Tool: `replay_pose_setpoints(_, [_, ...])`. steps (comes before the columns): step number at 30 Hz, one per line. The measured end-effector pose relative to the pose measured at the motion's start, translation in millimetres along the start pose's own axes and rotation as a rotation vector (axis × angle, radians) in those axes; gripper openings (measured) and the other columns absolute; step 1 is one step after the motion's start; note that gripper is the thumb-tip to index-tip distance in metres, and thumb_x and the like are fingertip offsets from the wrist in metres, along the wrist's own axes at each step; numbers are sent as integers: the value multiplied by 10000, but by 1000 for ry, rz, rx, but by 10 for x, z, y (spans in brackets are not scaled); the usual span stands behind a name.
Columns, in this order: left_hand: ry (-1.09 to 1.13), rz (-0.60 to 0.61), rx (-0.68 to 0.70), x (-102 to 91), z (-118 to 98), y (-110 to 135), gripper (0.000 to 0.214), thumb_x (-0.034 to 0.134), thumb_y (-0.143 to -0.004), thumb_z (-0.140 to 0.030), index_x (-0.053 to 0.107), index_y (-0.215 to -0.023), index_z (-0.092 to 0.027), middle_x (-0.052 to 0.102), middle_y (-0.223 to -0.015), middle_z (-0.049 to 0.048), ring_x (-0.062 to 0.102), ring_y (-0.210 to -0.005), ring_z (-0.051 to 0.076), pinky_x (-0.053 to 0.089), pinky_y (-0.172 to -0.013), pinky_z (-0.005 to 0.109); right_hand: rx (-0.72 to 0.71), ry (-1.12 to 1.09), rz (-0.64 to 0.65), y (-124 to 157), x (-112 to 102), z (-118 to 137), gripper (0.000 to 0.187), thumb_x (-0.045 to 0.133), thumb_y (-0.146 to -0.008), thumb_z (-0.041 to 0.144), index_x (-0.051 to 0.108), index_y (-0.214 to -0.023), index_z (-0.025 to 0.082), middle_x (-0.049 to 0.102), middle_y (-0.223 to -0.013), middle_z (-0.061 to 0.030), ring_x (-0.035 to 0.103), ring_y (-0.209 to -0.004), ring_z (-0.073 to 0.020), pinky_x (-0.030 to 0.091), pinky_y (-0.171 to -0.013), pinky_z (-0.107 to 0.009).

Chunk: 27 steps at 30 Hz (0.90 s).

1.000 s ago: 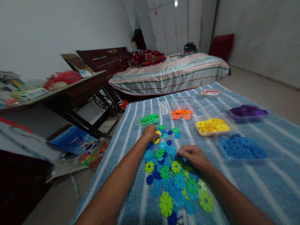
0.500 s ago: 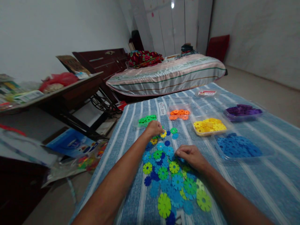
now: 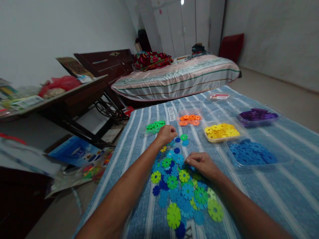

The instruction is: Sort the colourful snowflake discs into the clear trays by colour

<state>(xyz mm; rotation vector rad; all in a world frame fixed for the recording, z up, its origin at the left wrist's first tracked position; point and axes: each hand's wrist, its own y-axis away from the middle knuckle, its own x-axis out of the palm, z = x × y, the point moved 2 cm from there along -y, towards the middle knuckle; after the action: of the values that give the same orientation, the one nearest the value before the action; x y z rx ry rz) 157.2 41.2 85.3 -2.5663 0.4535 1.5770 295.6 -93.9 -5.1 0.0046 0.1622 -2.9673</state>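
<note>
My left hand (image 3: 167, 134) is closed in a pinch at the far end of a loose spread of flat, notched plastic discs; what its fingers hold is hidden. A dark blue disc (image 3: 177, 140) and a green disc (image 3: 184, 137) lie just right of its fingertips. My right hand (image 3: 200, 163) rests at the right side of the spread, fingers curled together, and I cannot see what is in them. Between my forearms lie more discs, among them a lime disc (image 3: 173, 215), a light blue disc (image 3: 187, 191) and a green disc (image 3: 172, 182).
Clear tubs hold sorted discs: green (image 3: 156, 126), orange (image 3: 189, 120), yellow (image 3: 221, 131), blue (image 3: 251, 152) and purple (image 3: 259, 115). A small clear box (image 3: 219, 96) sits at the far edge. A striped blue cloth (image 3: 281, 196) covers the surface. Beyond stands a bed (image 3: 174, 83).
My left hand has moved slightly forward and to the right; the yellow disc that was under its fingertips no longer shows. My right hand has stayed nearly in place.
</note>
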Motion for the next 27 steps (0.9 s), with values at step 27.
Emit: replay_pose_setpoints(27, [-322, -146, 249, 342, 1018, 1441, 326, 443, -925, -235, 668, -1156, -184, 694, -1211, 108, 630, -1140, 254, 477, -1009, 432, 12, 36, -2, 28, -26, -2, 494, 634, -782, 628, 689, -602, 171, 591, -655, -40, 527, -646, -166, 414, -618, -300])
